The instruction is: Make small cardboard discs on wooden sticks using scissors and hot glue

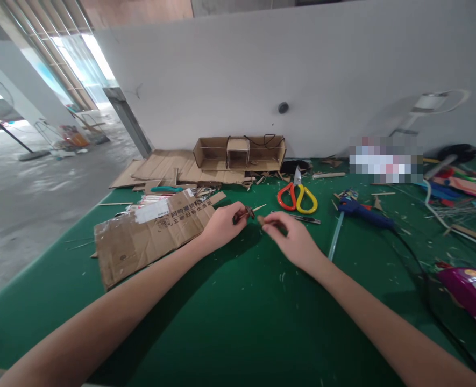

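Your left hand point(225, 223) curls into a pinch near your right hand point(293, 239), which is also pinched (the two don't touch). Behind them, your bare left forearm point(136, 301) and right forearm point(370, 309) spread well apart.

pale wall point(221, 80), grey floor point(48, 199)

The dark piece point(251, 213) in the left hand point(226, 221) is too small to identify; the purple device point(466, 290), near right, is cut off.
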The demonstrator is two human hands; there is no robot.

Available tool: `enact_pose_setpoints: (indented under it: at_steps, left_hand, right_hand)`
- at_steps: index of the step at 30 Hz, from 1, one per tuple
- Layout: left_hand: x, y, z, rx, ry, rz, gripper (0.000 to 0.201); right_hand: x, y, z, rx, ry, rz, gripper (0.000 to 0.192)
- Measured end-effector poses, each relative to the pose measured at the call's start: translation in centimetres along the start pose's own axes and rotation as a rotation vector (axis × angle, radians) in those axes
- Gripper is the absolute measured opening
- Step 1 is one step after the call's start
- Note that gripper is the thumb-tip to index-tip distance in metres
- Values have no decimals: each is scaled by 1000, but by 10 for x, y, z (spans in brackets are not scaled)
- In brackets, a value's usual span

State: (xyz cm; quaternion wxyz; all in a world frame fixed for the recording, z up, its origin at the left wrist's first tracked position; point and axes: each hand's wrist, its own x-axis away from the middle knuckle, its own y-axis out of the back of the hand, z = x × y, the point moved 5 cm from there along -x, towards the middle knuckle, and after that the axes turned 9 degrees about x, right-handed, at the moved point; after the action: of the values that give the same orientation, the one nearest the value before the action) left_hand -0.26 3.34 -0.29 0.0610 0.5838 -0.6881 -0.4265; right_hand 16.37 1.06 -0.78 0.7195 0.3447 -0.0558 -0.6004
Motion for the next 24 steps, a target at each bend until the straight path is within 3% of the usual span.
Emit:
enact_pose_setpoints:
  at_steps: [3, 9, 17, 24]
  left_hand:
    - [2, -3, -3, -67, -79, 15, 6]
    - [7, -10, -12, -194, -231, 85, 8]
    - [8, -9, -12, -202, -237, 63, 13]
    - [8, -9, -12, -186, -228, 50, 14]
  right_hand:
    - [-4, 8, -24, -419, -263, -194, 20]
    - [-3, -2, -27, -759, -366, -135, 24]
    - [-2, -2, -27, -805, -364, -134, 21]
    - [-3, -1, -28, -708, -344, -154, 24]
